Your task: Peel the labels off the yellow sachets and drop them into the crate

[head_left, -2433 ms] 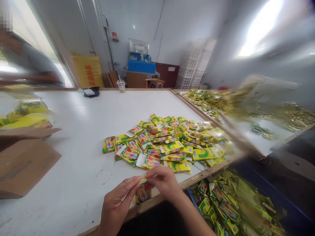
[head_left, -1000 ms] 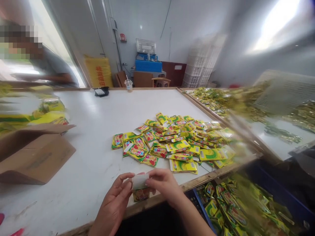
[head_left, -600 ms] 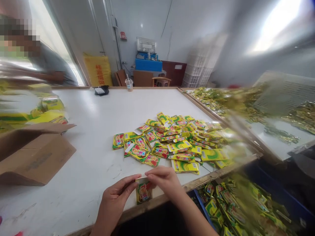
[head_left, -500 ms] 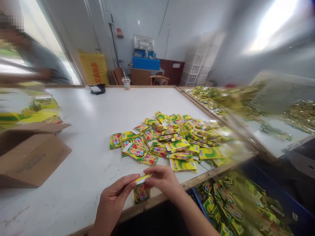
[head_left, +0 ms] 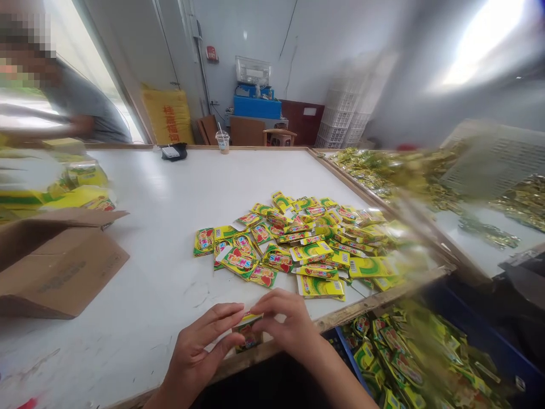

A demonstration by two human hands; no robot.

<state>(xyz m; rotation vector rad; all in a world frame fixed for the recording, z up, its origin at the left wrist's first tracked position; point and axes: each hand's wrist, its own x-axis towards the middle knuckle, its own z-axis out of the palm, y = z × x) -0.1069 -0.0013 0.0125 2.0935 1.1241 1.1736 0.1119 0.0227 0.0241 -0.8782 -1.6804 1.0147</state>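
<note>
A small yellow-green printed carton (head_left: 250, 334) is between my two hands at the table's near edge, partly covered by my fingers. My left hand (head_left: 208, 341) holds its left side, thumb low by the front and fingers stretched along the top. With thumb and fingers curved, my right hand (head_left: 287, 318) grips its top and right side. The carton's upper end shows a pale strip; whether it is closed cannot be made out. Just beyond my hands lies a heap of similar cartons (head_left: 279, 258), several with white end flaps sticking out.
An open cardboard box (head_left: 80, 272) stands on the white table (head_left: 170, 238) at left. Below the wooden edge at right, a blue crate (head_left: 353, 358) holds many cartons. Shiny packets (head_left: 361, 167) lie beyond a divider. A plastic cup (head_left: 222, 142) stands far back; a person (head_left: 91, 108) is at far left.
My left fingers have straightened and its thumb has dropped lower on the carton. My right hand has curled further over the top. The white upper end shows less. The view has shifted slightly.
</note>
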